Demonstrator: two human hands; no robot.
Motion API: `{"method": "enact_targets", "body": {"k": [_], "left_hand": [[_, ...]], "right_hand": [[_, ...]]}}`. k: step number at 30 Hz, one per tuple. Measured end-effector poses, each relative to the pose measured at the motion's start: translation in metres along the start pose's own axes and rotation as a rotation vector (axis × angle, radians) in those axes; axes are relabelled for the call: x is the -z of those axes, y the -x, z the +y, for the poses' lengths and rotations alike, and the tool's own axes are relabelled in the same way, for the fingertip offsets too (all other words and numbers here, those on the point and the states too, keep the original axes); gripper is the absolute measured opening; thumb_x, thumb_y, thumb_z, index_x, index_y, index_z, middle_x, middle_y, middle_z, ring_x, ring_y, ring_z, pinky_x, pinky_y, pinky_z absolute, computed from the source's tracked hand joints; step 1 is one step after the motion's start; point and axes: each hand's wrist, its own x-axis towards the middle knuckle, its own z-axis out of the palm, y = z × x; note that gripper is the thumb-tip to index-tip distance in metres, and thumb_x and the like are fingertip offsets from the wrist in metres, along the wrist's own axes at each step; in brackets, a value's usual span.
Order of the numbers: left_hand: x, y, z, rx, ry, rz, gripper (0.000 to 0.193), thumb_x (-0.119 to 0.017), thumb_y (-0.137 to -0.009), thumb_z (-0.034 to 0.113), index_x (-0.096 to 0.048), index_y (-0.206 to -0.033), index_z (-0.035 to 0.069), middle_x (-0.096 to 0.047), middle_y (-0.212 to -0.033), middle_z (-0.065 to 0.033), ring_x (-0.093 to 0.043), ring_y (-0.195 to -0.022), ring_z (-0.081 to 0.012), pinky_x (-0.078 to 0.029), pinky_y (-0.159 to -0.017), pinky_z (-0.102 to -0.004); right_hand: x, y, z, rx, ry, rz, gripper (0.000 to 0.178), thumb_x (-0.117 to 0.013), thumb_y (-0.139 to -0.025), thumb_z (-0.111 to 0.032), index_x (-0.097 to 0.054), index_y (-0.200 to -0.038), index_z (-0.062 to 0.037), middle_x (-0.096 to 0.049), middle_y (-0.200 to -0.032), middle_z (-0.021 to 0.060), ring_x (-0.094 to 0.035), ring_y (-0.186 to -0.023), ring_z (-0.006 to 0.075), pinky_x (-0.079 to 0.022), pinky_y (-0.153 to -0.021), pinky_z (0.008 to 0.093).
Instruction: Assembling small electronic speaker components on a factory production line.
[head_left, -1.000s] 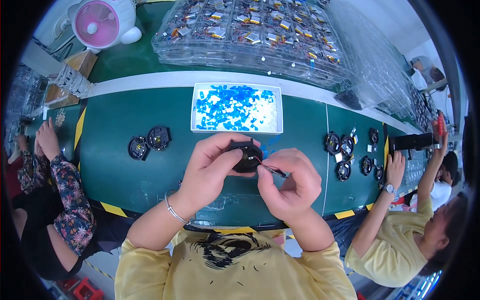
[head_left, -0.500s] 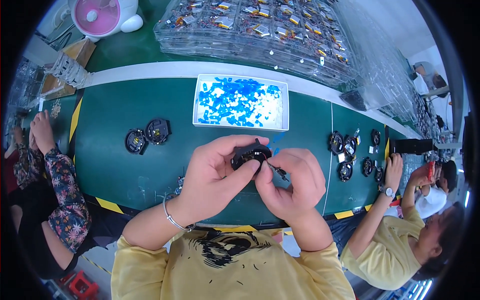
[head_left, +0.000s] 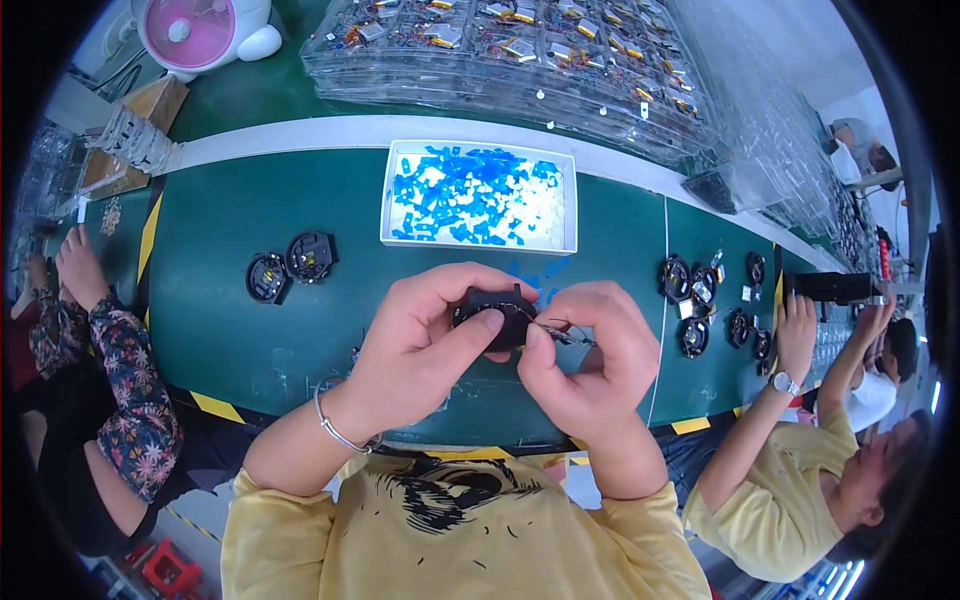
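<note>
My left hand (head_left: 420, 335) grips a round black plastic housing (head_left: 512, 328) over the middle of the bench, its thumb pressed on the near face. Thin dark wires (head_left: 568, 337) stick out of the housing's right side. My right hand (head_left: 597, 360) pinches these wires between thumb and forefinger, close against the housing. The fingers cover much of the housing's inside. Just beyond my hands, a few blue pieces (head_left: 553, 268) lie loose on the green bench. Two similar black housings (head_left: 309, 257) with small parts inside rest side by side to the left.
A white box (head_left: 384, 195) of small blue pieces stands ahead. Behind a white ledge (head_left: 300, 130) are stacked clear trays (head_left: 420, 85) of wired parts. More black housings (head_left: 676, 278) lie to the right, before a co-worker (head_left: 780, 470). A flower-sleeved co-worker (head_left: 130, 390) sits left.
The housing has tilted in my left hand and shifted slightly left. My right hand has drawn the wires a little rightward. The right co-worker's far hand and red tool have risen.
</note>
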Motion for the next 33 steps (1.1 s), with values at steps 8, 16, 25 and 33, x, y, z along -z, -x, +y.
{"method": "enact_targets", "body": {"k": [8,16,25,33], "left_hand": [[-0.002,0.0,0.001,0.025,-0.146,0.027,0.022,-0.046,-0.089,-0.008,-0.055,-0.109,-0.004,-0.062,-0.104,-0.0114,-0.062,-0.091,-0.0142,-0.055,-0.074,-0.0261],[-0.001,0.005,-0.006,-0.061,-0.306,0.054,0.026,-0.047,-0.087,-0.011,-0.054,-0.111,-0.006,-0.063,-0.107,-0.0143,-0.063,-0.095,-0.0168,-0.055,-0.079,-0.0284],[-0.001,0.004,-0.004,-0.144,-0.307,0.023,0.025,-0.049,-0.086,-0.011,-0.055,-0.11,-0.004,-0.063,-0.107,-0.0134,-0.063,-0.094,-0.0151,-0.054,-0.079,-0.0276],[0.008,-0.005,0.0,0.063,-0.183,0.025,0.006,-0.053,-0.093,0.007,-0.054,-0.095,0.002,-0.061,-0.085,-0.0021,-0.056,-0.072,-0.0036,-0.047,-0.057,-0.0187]], "right_hand": [[0.002,0.003,0.002,-0.101,-0.081,-0.035,0.012,-0.064,-0.065,0.002,-0.055,-0.073,0.0004,-0.058,-0.07,0.0072,-0.053,-0.063,0.0152,-0.043,-0.057,0.0251],[-0.004,0.001,-0.002,-0.074,0.066,-0.034,0.013,-0.065,-0.064,0.0,-0.055,-0.073,-0.0006,-0.057,-0.069,0.0069,-0.054,-0.061,0.0172,-0.044,-0.056,0.0256],[-0.006,0.002,0.0,0.083,0.192,-0.039,0.016,-0.068,-0.065,0.003,-0.058,-0.076,-0.0007,-0.06,-0.071,0.0094,-0.058,-0.06,0.0204,-0.046,-0.054,0.0266],[-0.007,0.006,-0.004,-0.24,-0.117,-0.066,0.015,-0.069,-0.069,0.006,-0.059,-0.079,0.001,-0.061,-0.071,0.0079,-0.058,-0.063,0.013,-0.047,-0.057,0.0248]]}}
